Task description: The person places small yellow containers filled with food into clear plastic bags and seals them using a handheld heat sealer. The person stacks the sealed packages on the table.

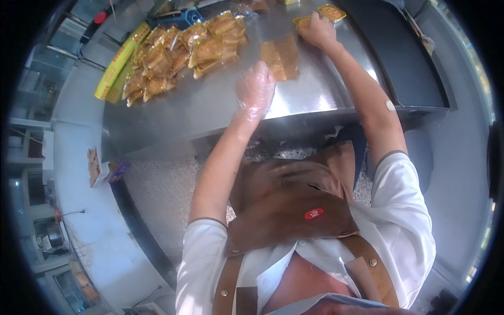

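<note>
My left hand (256, 87), in a clear plastic glove, is closed just left of a flat golden-brown packaging bag (280, 58) on the metal table (220, 106). Whether its fingers pinch the bag's edge cannot be told. Farther off, my bare right hand (319, 31) has its fingers on a yellow-edged tray of food (301, 21). A second such tray (331, 13) lies just beyond those fingers. To the left, a pile of filled golden packages (165, 55) covers part of the table, with more packages (214, 45) stacked beside it.
A yellow film roll box (122, 61) lies along the table's left side. Behind the packages stands a blue device (185, 17). A dark flat panel (409, 55) borders the work surface on the right. A small open box (96, 167) sits on a white surface at lower left.
</note>
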The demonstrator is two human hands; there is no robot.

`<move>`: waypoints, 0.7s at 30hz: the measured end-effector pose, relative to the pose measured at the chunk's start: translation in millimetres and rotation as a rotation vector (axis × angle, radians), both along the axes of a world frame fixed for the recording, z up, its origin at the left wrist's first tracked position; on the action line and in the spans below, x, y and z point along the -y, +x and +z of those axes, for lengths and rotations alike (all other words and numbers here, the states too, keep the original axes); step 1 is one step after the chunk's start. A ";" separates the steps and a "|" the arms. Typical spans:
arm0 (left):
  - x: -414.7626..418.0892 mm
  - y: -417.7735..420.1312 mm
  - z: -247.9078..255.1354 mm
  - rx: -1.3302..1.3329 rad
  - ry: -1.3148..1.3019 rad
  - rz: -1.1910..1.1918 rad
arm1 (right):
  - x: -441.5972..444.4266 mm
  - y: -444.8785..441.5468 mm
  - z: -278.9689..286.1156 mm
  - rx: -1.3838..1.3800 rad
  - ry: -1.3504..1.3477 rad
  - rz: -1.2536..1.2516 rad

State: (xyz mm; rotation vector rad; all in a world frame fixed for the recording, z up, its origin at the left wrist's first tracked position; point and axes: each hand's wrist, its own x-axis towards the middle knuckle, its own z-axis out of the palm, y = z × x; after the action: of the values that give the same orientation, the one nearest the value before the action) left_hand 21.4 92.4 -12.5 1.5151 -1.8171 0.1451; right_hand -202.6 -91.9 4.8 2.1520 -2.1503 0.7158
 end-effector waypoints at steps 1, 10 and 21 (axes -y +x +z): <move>0.0 1.6 -0.1 0.002 -0.005 0.007 | -13.3 -4.2 -1.4 0.036 -0.059 0.059; -0.7 3.3 3.9 -0.020 -0.023 -0.070 | -232.6 -24.1 39.5 0.196 -0.036 0.533; -10.6 1.6 13.1 0.074 -0.009 -0.245 | -236.2 3.1 44.0 0.212 0.034 0.688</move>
State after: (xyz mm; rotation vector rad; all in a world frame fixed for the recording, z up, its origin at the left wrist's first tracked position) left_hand 23.0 103.0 0.5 1.2823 -2.0415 0.0915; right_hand -199.5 144.4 48.8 2.9733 -1.4531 0.9662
